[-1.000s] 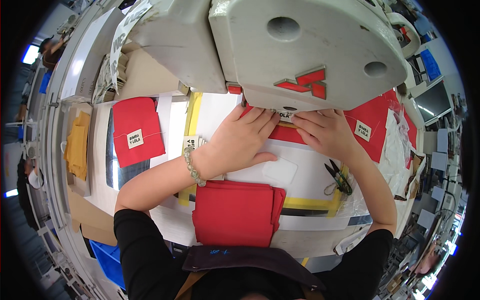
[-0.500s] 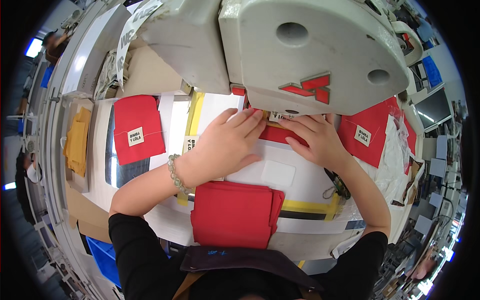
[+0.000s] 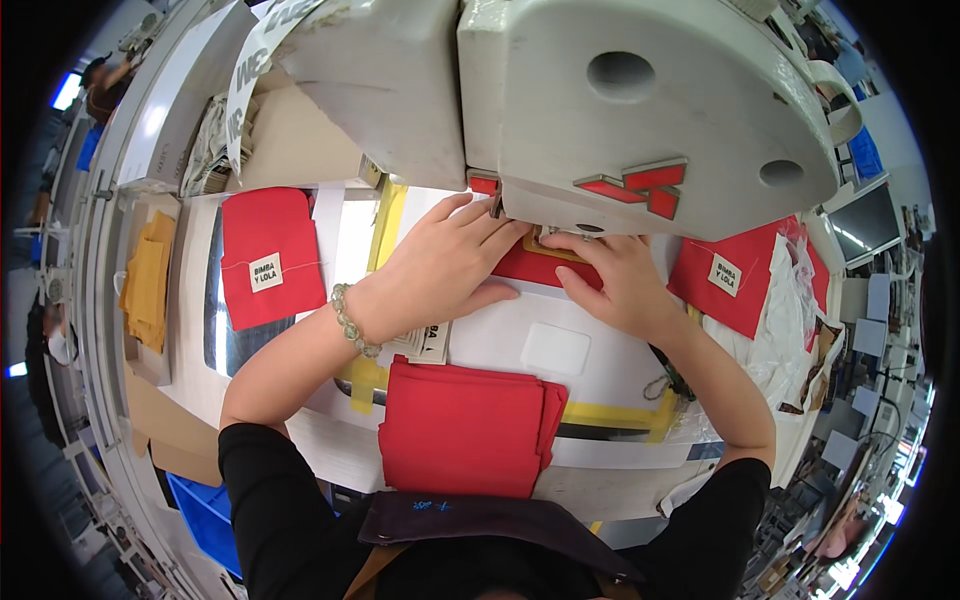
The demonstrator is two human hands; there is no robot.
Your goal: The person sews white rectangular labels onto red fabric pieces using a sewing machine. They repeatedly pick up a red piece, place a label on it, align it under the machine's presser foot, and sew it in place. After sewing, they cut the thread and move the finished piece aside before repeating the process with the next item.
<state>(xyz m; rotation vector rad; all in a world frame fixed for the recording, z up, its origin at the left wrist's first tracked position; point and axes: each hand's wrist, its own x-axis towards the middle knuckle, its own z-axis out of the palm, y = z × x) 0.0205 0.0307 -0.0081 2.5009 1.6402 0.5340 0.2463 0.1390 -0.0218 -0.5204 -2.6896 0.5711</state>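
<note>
Touching red cloth (image 3: 538, 268) beneath the grey machine (image 3: 725, 130) — left hand (image 3: 440, 255) and right hand (image 3: 625, 285) — both loosely flattened, thumbs (image 3: 494, 294) held apart.

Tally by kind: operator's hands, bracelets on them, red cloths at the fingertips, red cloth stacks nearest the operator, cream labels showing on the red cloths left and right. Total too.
Hands: 2 (left hand, right hand)
Beaded bracelet: 1
Red cloth at the fingertips: 1
Red cloth stack: 1
Cream labels: 2 (left label, right label)
Total: 7
</note>
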